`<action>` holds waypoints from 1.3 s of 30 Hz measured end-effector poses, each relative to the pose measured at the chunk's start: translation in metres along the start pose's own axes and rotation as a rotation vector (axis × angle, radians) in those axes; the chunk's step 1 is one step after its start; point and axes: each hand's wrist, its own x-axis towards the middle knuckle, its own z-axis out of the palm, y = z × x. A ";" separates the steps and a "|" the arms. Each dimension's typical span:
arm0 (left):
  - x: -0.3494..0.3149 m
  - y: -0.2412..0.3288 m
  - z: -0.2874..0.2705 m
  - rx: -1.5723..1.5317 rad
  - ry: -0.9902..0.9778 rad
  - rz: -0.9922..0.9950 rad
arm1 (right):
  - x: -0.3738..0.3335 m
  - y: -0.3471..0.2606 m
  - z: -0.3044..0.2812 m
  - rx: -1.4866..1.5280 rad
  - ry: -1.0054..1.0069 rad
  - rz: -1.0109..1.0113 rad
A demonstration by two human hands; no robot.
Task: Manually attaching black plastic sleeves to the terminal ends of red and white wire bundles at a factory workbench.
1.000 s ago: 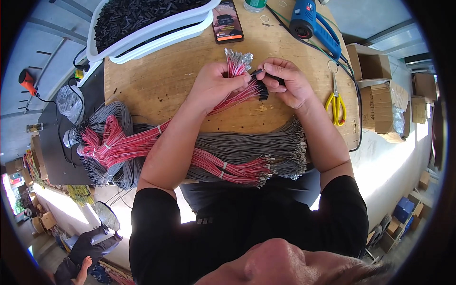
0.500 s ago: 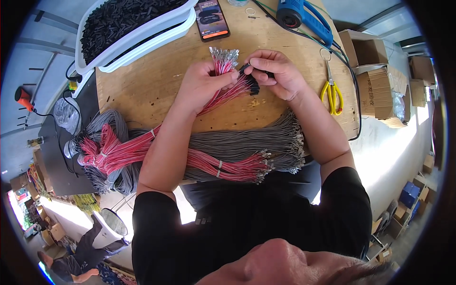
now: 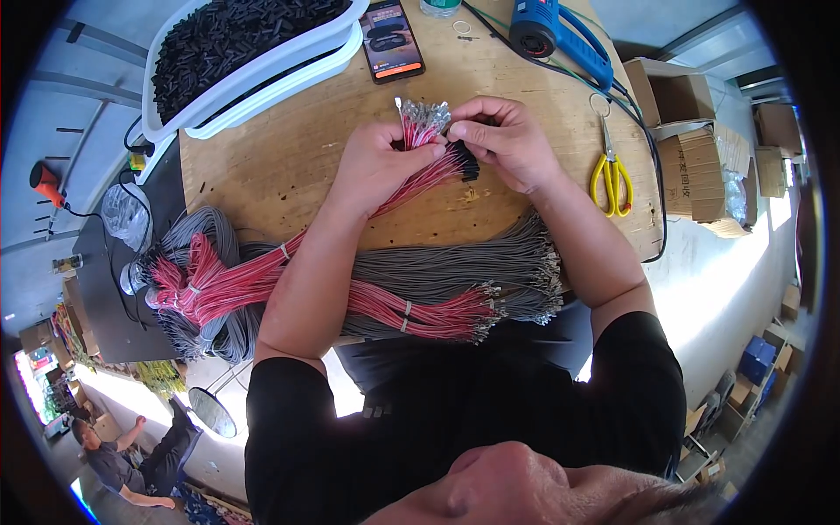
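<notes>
My left hand (image 3: 385, 166) is wrapped round a bundle of thin red wires (image 3: 426, 136) above the table. Silvery metal terminals (image 3: 429, 114) fan out over its thumb and fingers. My right hand (image 3: 503, 144) pinches thumb to index finger at the right side of those terminals; what lies between the fingertips is too small to make out. Just below that pinch, short black sleeves (image 3: 468, 163) cover the ends of some wires. Closer to me lie a tied bundle of red wires (image 3: 420, 311) and a thick bundle of grey wires (image 3: 437, 262), both with metal ends toward the right.
A white bin (image 3: 254, 74) full of short black tubes stands at the back left, beside a phone (image 3: 392, 44). A blue heat gun (image 3: 560, 39) and yellow-handled scissors (image 3: 611, 179) lie at the right. Cardboard boxes (image 3: 691, 149) stand beyond the table; another person (image 3: 131, 468) is at the lower left.
My right fingertips have moved slightly left and down against the terminals. The black sleeve that showed between them is out of sight. My left hand keeps its hold on the red wires.
</notes>
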 end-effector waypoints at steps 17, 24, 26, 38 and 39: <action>0.001 -0.001 0.001 -0.096 0.014 -0.002 | 0.001 -0.001 -0.010 -0.061 -0.029 0.126; 0.001 0.006 0.001 -0.191 0.013 -0.072 | 0.010 -0.010 -0.029 0.520 0.039 0.178; 0.003 0.005 0.001 -0.211 0.005 -0.073 | 0.014 -0.006 -0.035 0.565 0.066 0.164; 0.003 0.003 -0.004 -0.137 -0.016 -0.078 | 0.016 -0.006 -0.032 0.534 0.044 0.120; 0.003 0.003 -0.004 -0.138 -0.018 -0.087 | 0.016 -0.006 -0.032 0.533 0.042 0.119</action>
